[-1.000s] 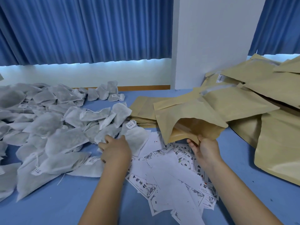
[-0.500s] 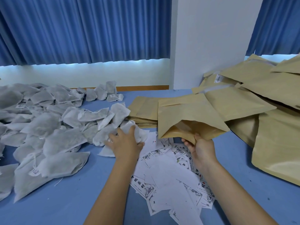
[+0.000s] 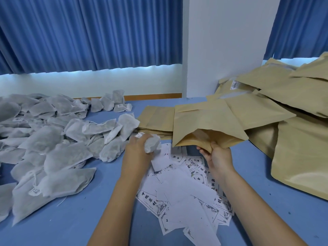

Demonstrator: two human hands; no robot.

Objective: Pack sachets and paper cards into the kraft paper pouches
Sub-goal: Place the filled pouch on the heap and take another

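Left hand, head view: we see the left hand (image 3: 136, 153) clutching a crumpled sachet (image 3: 153, 144), lifted just beside the pouch mouth.
Right hand: our right hand (image 3: 217, 156) pinches the lower lip of the kraft pouch (image 3: 204, 125), which gapes open toward us.
Sachet heap (image 3: 53, 139): spread across the left of the blue table (image 3: 79, 219).
Paper cards (image 3: 181, 192): scattered beneath both forearms.
Flat pouch stack (image 3: 156, 118): right behind the held pouch.
Pouch pile (image 3: 292, 121): heaped at the right.

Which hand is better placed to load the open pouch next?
Left. The left hand grips a crumpled white mesh sachet beside the mouth of the tan kraft paper pouch, whose lip the right hand holds.
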